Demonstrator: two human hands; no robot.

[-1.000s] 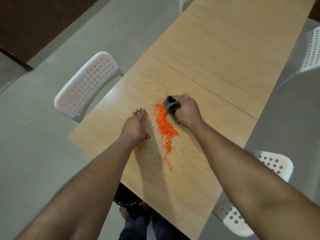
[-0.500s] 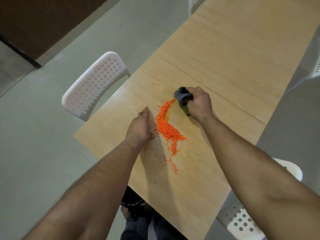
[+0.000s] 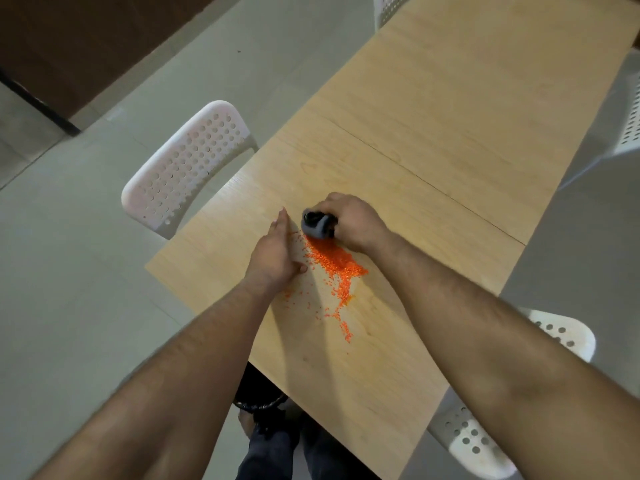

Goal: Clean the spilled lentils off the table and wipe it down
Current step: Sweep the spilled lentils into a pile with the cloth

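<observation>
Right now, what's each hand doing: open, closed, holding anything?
Left hand: open, flat on edge on the table beside the lentils, holding nothing.
Right hand: closed around a gray cloth.

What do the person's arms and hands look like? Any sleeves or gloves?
Both arms are bare, with no sleeves in view. The left hand and right hand wear no gloves, and no rings, watch or bracelet show. The forearms have some hair.

orange lentils point(image 3: 330, 263), pale wood table point(image 3: 450, 109)
</observation>
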